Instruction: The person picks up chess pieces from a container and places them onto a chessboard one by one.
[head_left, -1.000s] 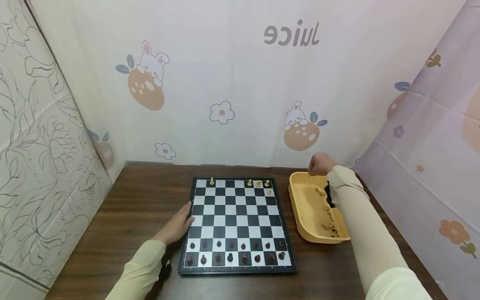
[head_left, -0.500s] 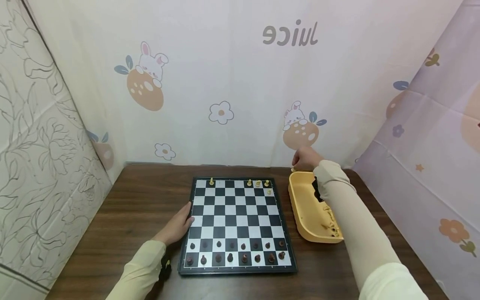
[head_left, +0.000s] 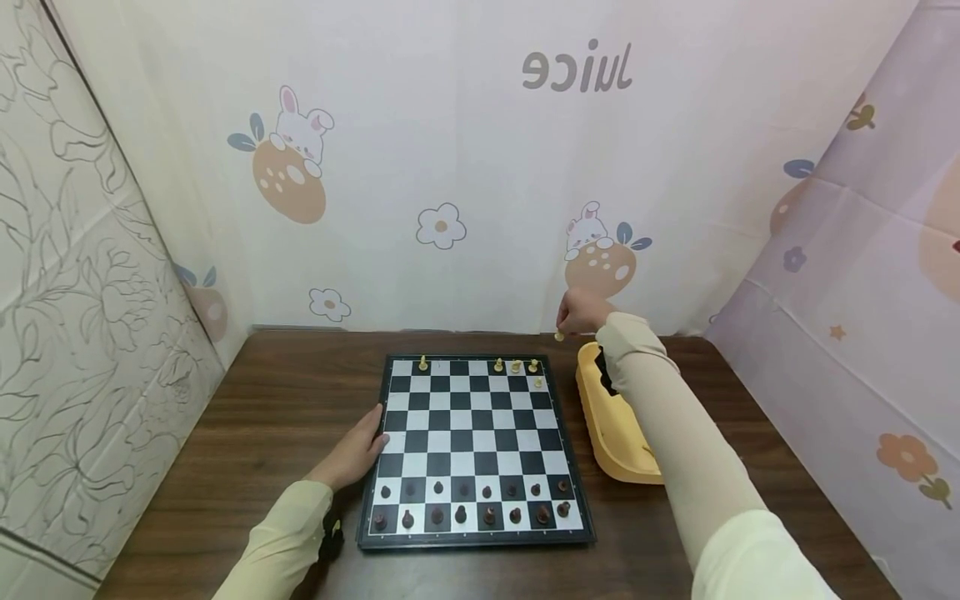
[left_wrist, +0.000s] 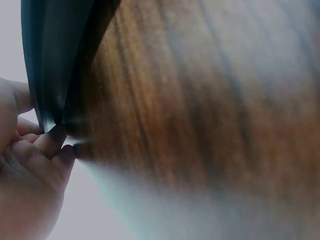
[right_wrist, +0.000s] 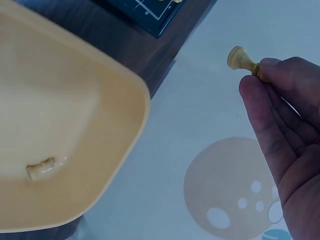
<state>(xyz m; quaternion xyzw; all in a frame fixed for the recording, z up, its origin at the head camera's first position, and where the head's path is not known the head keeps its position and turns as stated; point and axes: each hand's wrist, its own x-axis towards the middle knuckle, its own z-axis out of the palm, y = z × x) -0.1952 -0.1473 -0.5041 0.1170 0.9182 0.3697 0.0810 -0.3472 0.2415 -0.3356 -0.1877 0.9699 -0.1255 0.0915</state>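
Note:
A pale yellow chess piece point(right_wrist: 241, 58) is pinched between the thumb and fingers of my right hand point(head_left: 583, 312), its round base facing outward and its top hidden by the fingertips. The hand is above the table's back edge, between the chessboard and the yellow tub. My left hand point(head_left: 356, 450) grips the left edge of the black-and-white chessboard point(head_left: 472, 421); in the left wrist view the fingers point(left_wrist: 52, 142) meet the board's dark rim point(left_wrist: 55, 60). Several yellow pieces point(head_left: 516, 367) stand along the far rows. Two rows of dark pieces point(head_left: 489, 517) stand at the near side.
The yellow tub point(head_left: 592, 417) sits right of the board, partly hidden by the right forearm. One yellow piece point(right_wrist: 41, 168) lies in it in the right wrist view. A printed curtain point(head_left: 450, 167) hangs behind the brown wooden table point(head_left: 285, 392).
My right hand has moved left from over the tub toward the board's far right corner, carrying the yellow chess piece. The left hand and the pieces on the board stay put.

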